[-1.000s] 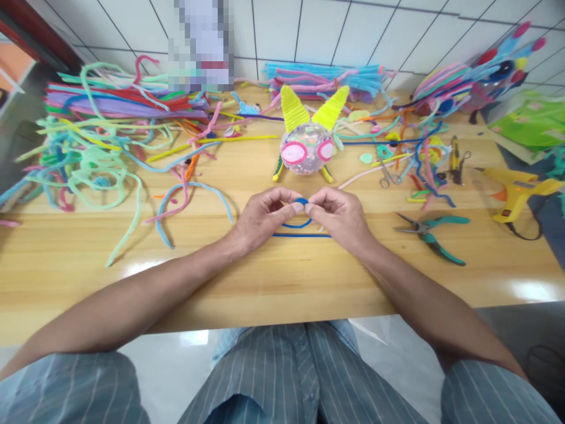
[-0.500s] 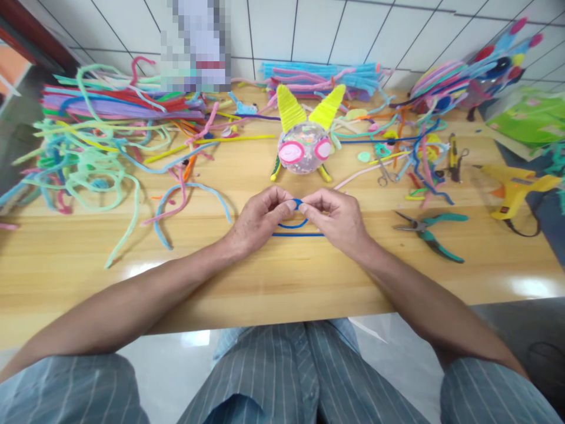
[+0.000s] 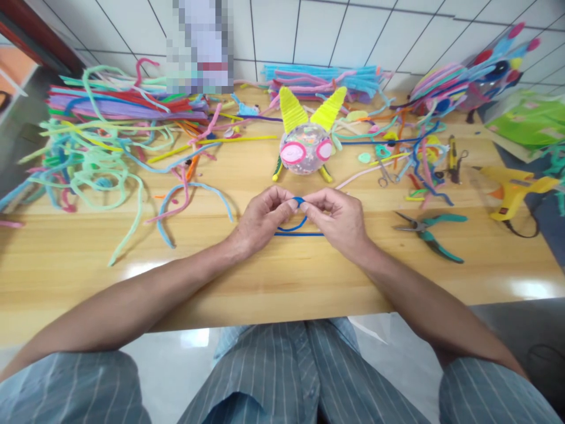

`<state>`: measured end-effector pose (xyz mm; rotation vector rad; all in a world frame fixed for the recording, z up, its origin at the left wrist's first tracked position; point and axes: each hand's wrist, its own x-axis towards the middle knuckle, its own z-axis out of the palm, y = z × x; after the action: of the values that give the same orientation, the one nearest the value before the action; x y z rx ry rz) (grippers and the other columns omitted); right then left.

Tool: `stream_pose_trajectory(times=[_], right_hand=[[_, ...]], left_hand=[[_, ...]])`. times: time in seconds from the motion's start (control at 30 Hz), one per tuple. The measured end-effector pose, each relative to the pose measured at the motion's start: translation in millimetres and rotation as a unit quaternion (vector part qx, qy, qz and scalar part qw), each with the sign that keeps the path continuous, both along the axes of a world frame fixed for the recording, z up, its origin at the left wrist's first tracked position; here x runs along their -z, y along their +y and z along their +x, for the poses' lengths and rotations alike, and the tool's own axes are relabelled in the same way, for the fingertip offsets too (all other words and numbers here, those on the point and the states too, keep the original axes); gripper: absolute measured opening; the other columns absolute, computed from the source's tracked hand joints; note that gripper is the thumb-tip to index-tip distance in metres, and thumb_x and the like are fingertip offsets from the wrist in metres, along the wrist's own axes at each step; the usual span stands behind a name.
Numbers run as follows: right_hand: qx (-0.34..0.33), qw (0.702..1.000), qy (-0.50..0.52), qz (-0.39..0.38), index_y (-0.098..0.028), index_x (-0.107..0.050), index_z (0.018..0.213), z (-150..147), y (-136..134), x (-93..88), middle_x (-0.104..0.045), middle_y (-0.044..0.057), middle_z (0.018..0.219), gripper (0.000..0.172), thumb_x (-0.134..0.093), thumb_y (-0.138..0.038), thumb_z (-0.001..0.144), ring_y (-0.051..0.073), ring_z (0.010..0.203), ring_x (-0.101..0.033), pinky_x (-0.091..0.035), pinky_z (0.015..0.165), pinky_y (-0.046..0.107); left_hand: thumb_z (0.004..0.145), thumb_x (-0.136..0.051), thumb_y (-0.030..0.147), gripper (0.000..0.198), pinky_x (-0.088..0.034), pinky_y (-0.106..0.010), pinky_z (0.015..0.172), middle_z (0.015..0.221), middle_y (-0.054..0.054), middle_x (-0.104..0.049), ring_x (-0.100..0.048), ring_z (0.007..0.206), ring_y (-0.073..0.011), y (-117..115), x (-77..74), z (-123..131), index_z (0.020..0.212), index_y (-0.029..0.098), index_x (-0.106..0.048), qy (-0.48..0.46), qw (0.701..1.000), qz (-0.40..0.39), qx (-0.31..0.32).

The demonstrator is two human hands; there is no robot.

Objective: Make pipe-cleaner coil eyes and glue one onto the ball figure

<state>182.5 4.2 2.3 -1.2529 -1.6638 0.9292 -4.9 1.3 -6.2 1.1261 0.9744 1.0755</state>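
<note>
My left hand (image 3: 260, 219) and my right hand (image 3: 338, 217) meet over the middle of the wooden table (image 3: 273, 271), both pinching a dark blue pipe cleaner (image 3: 295, 227). Its top is curled into a small loop between my fingertips, and the rest hangs in a curve and lies straight on the table beneath my hands. Just beyond them stands a small craft figure (image 3: 306, 147): a clear glittery ball with pink eyes, two yellow pointed ears and little feet.
Heaps of coloured pipe cleaners (image 3: 101, 135) cover the left and back of the table. Teal-handled pliers (image 3: 430, 231) lie to the right, a yellow glue gun (image 3: 514, 191) further right, scissors (image 3: 386, 174) and small scraps near the figure.
Both hands stay pinched on the blue pipe cleaner, with small finger shifts curling its loop. The view has shifted slightly.
</note>
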Motion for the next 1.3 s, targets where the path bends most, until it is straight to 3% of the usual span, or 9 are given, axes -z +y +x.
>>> stream_pose_trajectory(times=[0.13, 0.3, 0.53, 0.8, 0.9, 1.1, 1.3], right_hand=[[-0.013, 0.999, 0.032, -0.022, -0.021, -0.076, 0.089, -1, 0, 1.2, -0.079, 0.004, 0.084, 0.011, -0.075, -0.032, 0.087, 0.018, 0.077, -0.072, -0.058, 0.070, 0.030], [-0.041, 0.996, 0.056, -0.052, -0.021, -0.073, 0.086, 3, 5, -0.7, -0.078, 0.002, 0.079, 0.013, -0.075, -0.034, 0.086, 0.016, 0.069, -0.069, -0.055, 0.063, 0.028], [-0.035, 0.991, -0.093, 0.088, -0.022, -0.073, 0.080, 8, 8, -7.5, -0.073, 0.002, 0.076, 0.007, -0.072, -0.023, 0.087, 0.016, 0.072, -0.066, -0.052, 0.070, 0.030], [-0.039, 0.996, 0.063, -0.052, -0.021, -0.073, 0.088, 2, 7, 1.4, -0.072, 0.000, 0.076, 0.015, -0.075, -0.036, 0.086, 0.015, 0.068, -0.063, -0.047, 0.057, 0.026], [-0.024, 0.994, 0.083, -0.070, -0.021, -0.072, 0.086, 1, 6, -0.9, -0.070, -0.001, 0.072, 0.019, -0.077, -0.039, 0.084, 0.014, 0.064, -0.061, -0.046, 0.053, 0.025], [-0.025, 0.999, 0.004, -0.024, -0.021, -0.069, 0.076, 4, 6, -7.1, -0.067, -0.001, 0.067, 0.011, -0.072, -0.028, 0.084, 0.013, 0.062, -0.058, -0.045, 0.055, 0.026], [-0.041, 0.998, -0.030, 0.022, -0.021, -0.077, 0.082, 5, 6, -4.2, -0.072, 0.001, 0.073, 0.013, -0.075, -0.032, 0.089, 0.015, 0.067, -0.061, -0.044, 0.059, 0.027]], left_hand=[[0.082, -0.086, 0.056, 0.043, -0.043, -0.025, 0.061, 0.072, 0.001, -0.064, -0.053, 0.063, -0.0108, 1, 2.8, 0, 0.090, 0.018, -0.067, -0.012, 1.000, -0.007, 0.008], [0.079, -0.087, 0.058, 0.046, -0.045, -0.026, 0.064, 0.076, -0.002, -0.069, -0.057, 0.066, -0.0125, 7, 0.2, -5, 0.088, 0.017, -0.068, 0.012, 0.999, -0.001, 0.042], [0.083, -0.085, 0.045, 0.030, -0.039, -0.029, 0.062, 0.071, -0.001, -0.066, -0.052, 0.065, -0.0133, 11, -10.3, -11, 0.080, 0.017, -0.076, 0.163, 0.977, 0.136, 0.012], [0.078, -0.089, 0.052, 0.035, -0.044, -0.029, 0.065, 0.072, 0.000, -0.068, -0.054, 0.065, -0.0134, 8, -1.1, -6, 0.080, 0.020, -0.076, 0.057, 0.996, 0.053, -0.053], [0.076, -0.090, 0.054, 0.037, -0.047, -0.028, 0.067, 0.073, 0.000, -0.070, -0.056, 0.066, -0.0132, 8, -1.8, -5, 0.081, 0.019, -0.076, 0.044, 0.998, 0.031, -0.039], [0.072, -0.092, 0.054, 0.042, -0.050, -0.027, 0.069, 0.078, -0.002, -0.074, -0.062, 0.070, -0.0134, 12, -9.5, -8, 0.084, 0.016, -0.078, 0.057, 0.997, 0.028, 0.033], [0.068, -0.096, 0.050, 0.038, -0.052, -0.028, 0.069, 0.075, -0.002, -0.075, -0.063, 0.069, -0.0142, 10, -9.5, -7, 0.078, 0.017, -0.078, 0.048, 0.999, 0.018, -0.008]])
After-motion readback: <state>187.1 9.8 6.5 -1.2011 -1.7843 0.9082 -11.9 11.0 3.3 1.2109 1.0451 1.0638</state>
